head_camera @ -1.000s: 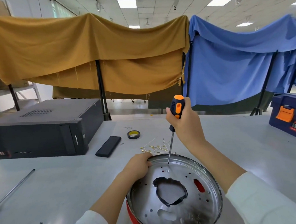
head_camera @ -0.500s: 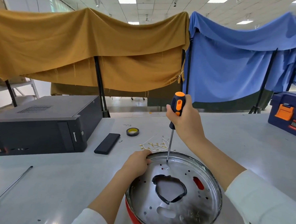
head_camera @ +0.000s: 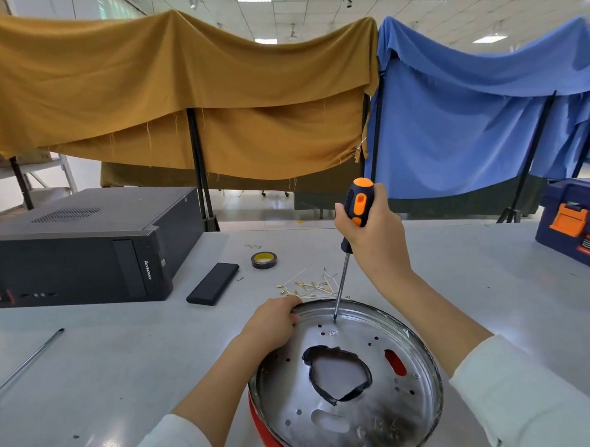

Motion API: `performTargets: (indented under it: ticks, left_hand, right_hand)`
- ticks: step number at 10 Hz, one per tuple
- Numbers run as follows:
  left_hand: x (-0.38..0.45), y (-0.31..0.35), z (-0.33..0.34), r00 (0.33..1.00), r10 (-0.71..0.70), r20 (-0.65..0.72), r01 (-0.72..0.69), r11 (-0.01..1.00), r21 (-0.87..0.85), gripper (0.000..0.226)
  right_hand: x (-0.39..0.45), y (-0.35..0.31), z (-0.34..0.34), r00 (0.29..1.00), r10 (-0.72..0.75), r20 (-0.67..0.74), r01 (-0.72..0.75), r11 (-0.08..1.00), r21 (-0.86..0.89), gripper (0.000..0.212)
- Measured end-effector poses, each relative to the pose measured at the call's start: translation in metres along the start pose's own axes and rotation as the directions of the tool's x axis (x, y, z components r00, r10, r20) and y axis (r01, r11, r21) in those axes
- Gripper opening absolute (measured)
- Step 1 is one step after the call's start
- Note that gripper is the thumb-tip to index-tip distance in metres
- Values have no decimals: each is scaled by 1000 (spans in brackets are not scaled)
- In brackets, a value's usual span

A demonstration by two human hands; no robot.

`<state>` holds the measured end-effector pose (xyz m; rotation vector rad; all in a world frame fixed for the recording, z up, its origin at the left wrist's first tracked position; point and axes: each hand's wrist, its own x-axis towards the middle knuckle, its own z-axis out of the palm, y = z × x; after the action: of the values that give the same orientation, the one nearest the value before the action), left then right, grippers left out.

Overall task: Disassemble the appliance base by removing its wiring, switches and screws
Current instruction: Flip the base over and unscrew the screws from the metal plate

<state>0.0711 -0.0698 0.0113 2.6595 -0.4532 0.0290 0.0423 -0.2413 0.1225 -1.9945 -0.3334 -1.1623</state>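
The round appliance base (head_camera: 389, 423), a shiny metal dish with a red underside and a jagged black-edged hole in its middle, lies on the table in front of me. My left hand (head_camera: 273, 323) grips its far left rim. My right hand (head_camera: 376, 238) holds an orange and black screwdriver (head_camera: 353, 223) nearly upright, its tip on a screw by the dish's far rim. A second small screw (head_camera: 332, 333) sits just nearer to me. Loose white wires with brass terminals (head_camera: 312, 287) lie on the table behind the dish.
A black computer case (head_camera: 80, 246) lies at the left. Beside it are a black slab (head_camera: 212, 288) and a roll of tape (head_camera: 264, 260). Another screwdriver (head_camera: 12, 377) lies at the near left. A blue toolbox (head_camera: 575, 221) stands far right. Cloth-draped racks close the back.
The view has shifted slightly. Both hands keep their hold, and the screwdriver tip stays on the same spot by the far rim.
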Motion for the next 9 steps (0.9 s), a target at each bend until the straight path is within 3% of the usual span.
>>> performTargets:
  ticks: [9]
  left_hand:
    - [-2, 3, -1, 1000, -14, -10, 14, 1000, 11, 37]
  right_hand:
    - [-6, -6, 0, 997, -71, 12, 71, 997, 31, 27]
